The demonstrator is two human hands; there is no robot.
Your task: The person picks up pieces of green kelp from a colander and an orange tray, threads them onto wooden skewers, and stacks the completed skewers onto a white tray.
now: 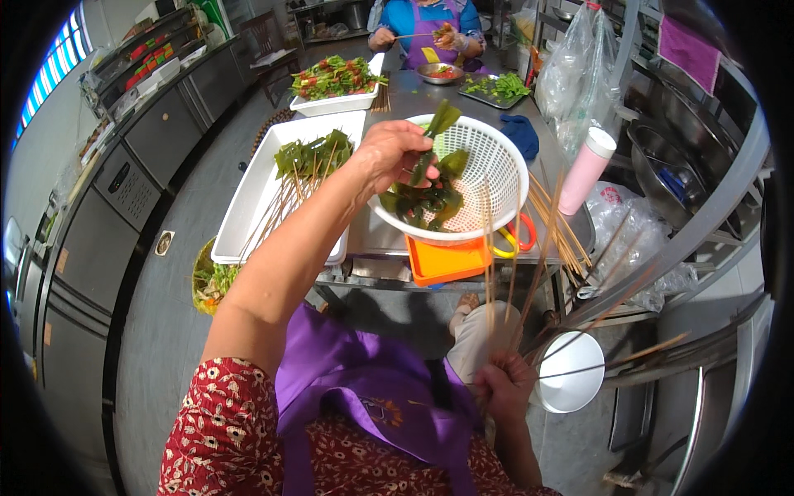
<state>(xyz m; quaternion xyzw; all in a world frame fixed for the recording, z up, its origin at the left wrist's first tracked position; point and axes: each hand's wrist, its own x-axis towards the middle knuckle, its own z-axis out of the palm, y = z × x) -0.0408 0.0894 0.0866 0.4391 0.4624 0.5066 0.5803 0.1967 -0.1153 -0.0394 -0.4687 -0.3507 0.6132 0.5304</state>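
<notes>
My left hand [397, 152] pinches a folded strip of green kelp [439, 127] above a white plastic colander [490, 155]. More wet kelp pieces [428, 204] lie in the colander's left side. Low on the right, my right hand [505, 384] grips several thin wooden skewers [539, 273], which fan upward and outward. Left of the colander, a white rectangular tray [239, 214] contains skewered kelp [310, 155], the bare stick ends pointing towards me. My left forearm hides part of that tray.
Below the colander are an orange plastic tray [450, 263] and scissors with red and yellow handles [518, 239]. Loose skewers [561, 239] and a pink bottle [586, 173] stand right. Across the table, a person [428, 31] holds a skewer, near a tray of vegetable skewers [335, 77].
</notes>
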